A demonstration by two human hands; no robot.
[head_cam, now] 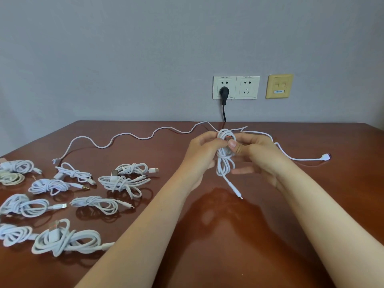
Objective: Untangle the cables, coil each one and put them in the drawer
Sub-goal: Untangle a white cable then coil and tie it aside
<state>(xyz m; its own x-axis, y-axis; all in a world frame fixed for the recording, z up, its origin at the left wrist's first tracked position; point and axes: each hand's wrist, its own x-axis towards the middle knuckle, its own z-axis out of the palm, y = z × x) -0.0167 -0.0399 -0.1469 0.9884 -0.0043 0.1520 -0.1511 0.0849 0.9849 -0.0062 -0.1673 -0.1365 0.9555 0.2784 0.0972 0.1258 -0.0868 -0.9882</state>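
Cable coil (225,161), white, is held up off the counter (207,235) between both hands, right of centre and toward the far edge. Its loops hang below the grip, and one tail drops to a small connector (239,195) close to the wood.

Writing: the two white wall sockets (235,80) carry small grey print along their top edges, too fine for us to read. The yellow data plate (279,86) beside them bears a blue label, and its letters are likewise too small. A black plug (224,92) sits in the left socket, with its cord running down behind the counter.

Hands: the left hand (204,150) has its fingers curled round the upper part of the coil from the left side. The right hand (257,156) presses its thumb onto the coil's waist with the forefinger bent beside it, pinching the strands. One lower finger lies out straight toward the hanging loops.

A long loose cable (124,138) snakes from near the hands across the far counter to the left. A second loose cable (299,159) runs right to a white plug end. We cannot tell whether either joins the held coil.

At the left lies a spread of tied bundles (122,181), among them one with a gold audio jack (85,187)
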